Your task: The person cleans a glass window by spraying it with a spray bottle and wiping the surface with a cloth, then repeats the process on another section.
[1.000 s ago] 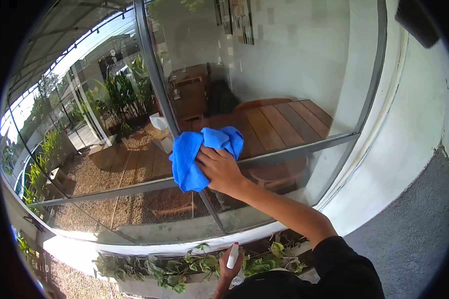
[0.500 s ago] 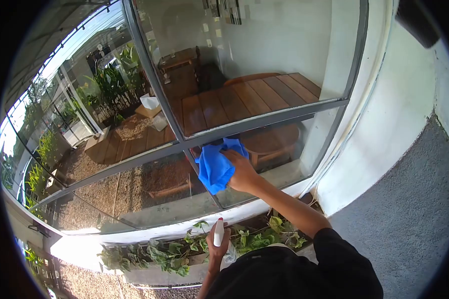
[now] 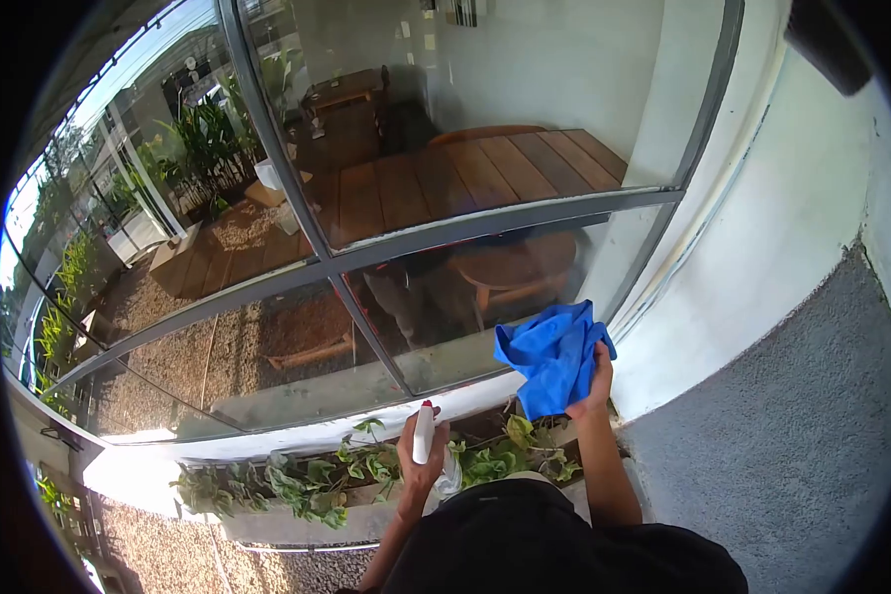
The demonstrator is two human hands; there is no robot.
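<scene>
A blue cloth point(image 3: 552, 358) hangs bunched from my right hand point(image 3: 596, 381), whose fingers are closed on its right side. It is in front of the lower right corner of the window. My left hand point(image 3: 421, 463) grips a spray bottle point(image 3: 425, 433) with a white trigger head and a red nozzle tip, held upright below the window frame. The bottle's clear body point(image 3: 449, 475) shows partly beside the hand. Facing me, the lower window pane point(image 3: 436, 317) sits in a grey metal frame point(image 3: 505, 224).
Leafy plants point(image 3: 307, 487) grow in a planter point(image 3: 376, 530) between me and the window. A white wall point(image 3: 752, 267) with a thin cable and a rough grey surface point(image 3: 772, 445) lie to the right. Behind the glass stands a wooden table point(image 3: 475, 183).
My right hand has left the pane beside the frame's upright bar and moved right and down, bringing the blue cloth along. My left hand, with the spray bottle, has shifted slightly left and up.
</scene>
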